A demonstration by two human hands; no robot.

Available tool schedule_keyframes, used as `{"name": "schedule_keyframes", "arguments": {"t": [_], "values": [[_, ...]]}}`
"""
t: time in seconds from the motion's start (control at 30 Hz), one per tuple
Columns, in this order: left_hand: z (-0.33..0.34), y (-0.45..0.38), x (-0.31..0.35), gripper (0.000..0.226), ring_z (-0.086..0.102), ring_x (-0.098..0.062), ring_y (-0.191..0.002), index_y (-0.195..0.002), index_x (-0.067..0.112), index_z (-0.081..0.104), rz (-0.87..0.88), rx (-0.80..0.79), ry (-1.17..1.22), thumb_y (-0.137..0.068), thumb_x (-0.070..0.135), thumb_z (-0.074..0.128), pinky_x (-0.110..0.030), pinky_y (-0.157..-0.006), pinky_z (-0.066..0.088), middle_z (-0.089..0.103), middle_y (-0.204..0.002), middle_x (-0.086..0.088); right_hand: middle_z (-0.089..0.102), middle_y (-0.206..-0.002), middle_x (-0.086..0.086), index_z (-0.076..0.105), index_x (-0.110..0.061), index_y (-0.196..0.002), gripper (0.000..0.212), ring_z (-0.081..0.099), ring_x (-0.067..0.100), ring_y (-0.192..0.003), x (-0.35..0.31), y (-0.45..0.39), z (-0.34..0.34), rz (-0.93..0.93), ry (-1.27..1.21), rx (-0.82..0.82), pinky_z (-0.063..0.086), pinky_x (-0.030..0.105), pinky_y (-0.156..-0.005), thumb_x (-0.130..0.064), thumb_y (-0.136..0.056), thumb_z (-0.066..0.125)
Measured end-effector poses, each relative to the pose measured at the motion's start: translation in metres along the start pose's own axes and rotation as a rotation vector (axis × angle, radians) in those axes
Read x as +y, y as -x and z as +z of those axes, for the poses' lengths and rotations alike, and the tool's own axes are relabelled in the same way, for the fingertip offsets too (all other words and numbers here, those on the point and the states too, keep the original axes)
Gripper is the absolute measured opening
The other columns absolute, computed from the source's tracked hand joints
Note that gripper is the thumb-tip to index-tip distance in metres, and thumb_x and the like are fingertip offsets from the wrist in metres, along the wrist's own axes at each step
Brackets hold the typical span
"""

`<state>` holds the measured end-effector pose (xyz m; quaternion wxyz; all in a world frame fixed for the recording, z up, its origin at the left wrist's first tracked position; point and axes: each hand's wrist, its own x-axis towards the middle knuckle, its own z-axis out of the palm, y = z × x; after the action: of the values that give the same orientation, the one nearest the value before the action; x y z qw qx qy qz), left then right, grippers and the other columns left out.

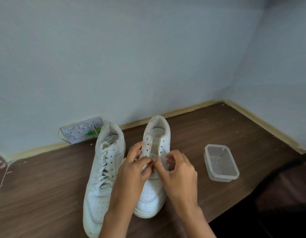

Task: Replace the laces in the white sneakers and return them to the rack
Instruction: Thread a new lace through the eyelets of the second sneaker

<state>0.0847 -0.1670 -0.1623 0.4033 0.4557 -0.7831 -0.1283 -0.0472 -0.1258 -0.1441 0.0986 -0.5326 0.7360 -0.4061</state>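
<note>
**Both hands at the unlaced sneaker**

Head view: two white sneakers sit side by side on the dark wood desk (45,194), toes toward the person, heels near the wall. Left sneaker (104,170) is fully laced w/ white laces (104,162). Right sneaker (154,160) has empty upper eyelets, tongue exposed. Left hand (133,169) & right hand (178,170) meet over its mid-throat, fingers curled, fingertips pinching something small and pale (prob. a lace end; too blurred to be sure). Clear plastic container (221,163) lies on the desk right of the sneakers, well apart, no lid. A patterned card (81,130) w/ a green bit leans on the wall behind the left sneaker.
</note>
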Motion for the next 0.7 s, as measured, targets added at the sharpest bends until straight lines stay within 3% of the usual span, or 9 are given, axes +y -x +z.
{"name": "schedule_keyframes", "arguments": {"t": [0.2,0.3,0.6,0.7], "values": [[-0.005,-0.002,0.007,0.01,0.059,-0.009,-0.103,-0.084,0.023,0.071,0.08,0.02,-0.145,-0.085,0.029,0.063,-0.022,-0.056,0.056,0.045,-0.134,0.013,0.067,-0.076,-0.013,0.064,-0.029,-0.089,0.021,0.065,0.002,-0.071,0.01,-0.007,-0.008,0.059,-0.212,-0.04,0.056,0.032,-0.067,-0.047,-0.093,0.054],[-0.003,-0.002,0.008,0.01,0.055,-0.012,-0.107,-0.083,0.025,0.069,0.085,0.029,-0.144,-0.087,0.026,0.06,-0.024,-0.052,0.055,0.045,-0.135,0.011,0.069,-0.073,-0.014,0.067,-0.028,-0.089,0.022,0.067,0.001,-0.071,0.014,-0.012,-0.012,0.098,-0.302,-0.073,0.058,0.033,-0.066,-0.046,-0.094,0.054],[0.002,0.0,0.008,0.016,0.047,-0.013,-0.121,-0.082,0.024,0.064,0.027,-0.002,-0.054,-0.087,0.009,0.063,-0.028,-0.07,0.058,0.036,-0.135,0.013,0.071,-0.079,-0.015,0.069,-0.026,-0.092,0.013,0.068,-0.001,-0.077,0.018,-0.016,-0.018,0.096,-0.352,-0.174,0.059,0.027,-0.069,-0.037,-0.093,0.061],[-0.002,0.0,0.006,0.02,0.039,0.003,-0.124,-0.081,0.023,0.064,0.004,-0.025,0.03,-0.09,0.005,0.063,-0.008,-0.082,0.047,0.029,-0.133,0.021,0.071,-0.079,-0.014,0.069,-0.027,-0.091,0.013,0.068,0.001,-0.076,0.019,-0.016,-0.018,0.094,-0.35,-0.191,0.058,0.028,-0.068,-0.037,-0.093,0.062]]}}
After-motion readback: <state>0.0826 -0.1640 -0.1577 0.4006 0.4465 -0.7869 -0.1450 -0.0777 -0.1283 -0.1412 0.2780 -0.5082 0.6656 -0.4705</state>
